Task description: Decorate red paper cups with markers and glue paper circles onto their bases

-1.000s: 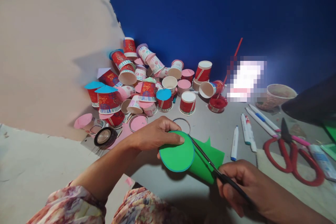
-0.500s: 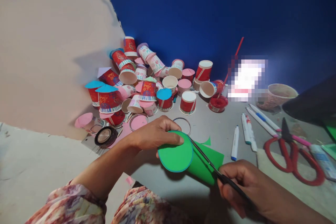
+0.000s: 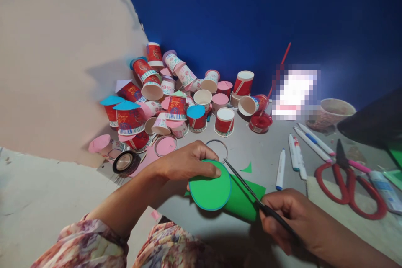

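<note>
My left hand (image 3: 191,161) pinches a round green paper disc (image 3: 209,190) edged with a blue line, thumb on top and fingers beneath. Black-handled scissors (image 3: 248,186) are gripped in my right hand (image 3: 289,213); their blades point up and left, with the tip just off the disc's upper right edge. Below the disc and blades, a larger piece of green paper (image 3: 245,203) lies on the grey table (image 3: 191,232). A small green scrap (image 3: 248,168) rests just above it. Close by is a thin ring (image 3: 216,141).
Many decorated paper cups (image 3: 130,119) are heaped at the back left. Red-handled scissors (image 3: 351,184), markers (image 3: 281,169) and a glue bottle (image 3: 385,190) lie at right. A red pot (image 3: 260,123) holds a brush, near a pinkish cup (image 3: 334,113). A roll of tape (image 3: 126,162) sits at left.
The disc has dropped slightly in my left hand, and the scissor blades have come away from its edge, their tip shifting slightly left. The larger green paper stays beneath.
</note>
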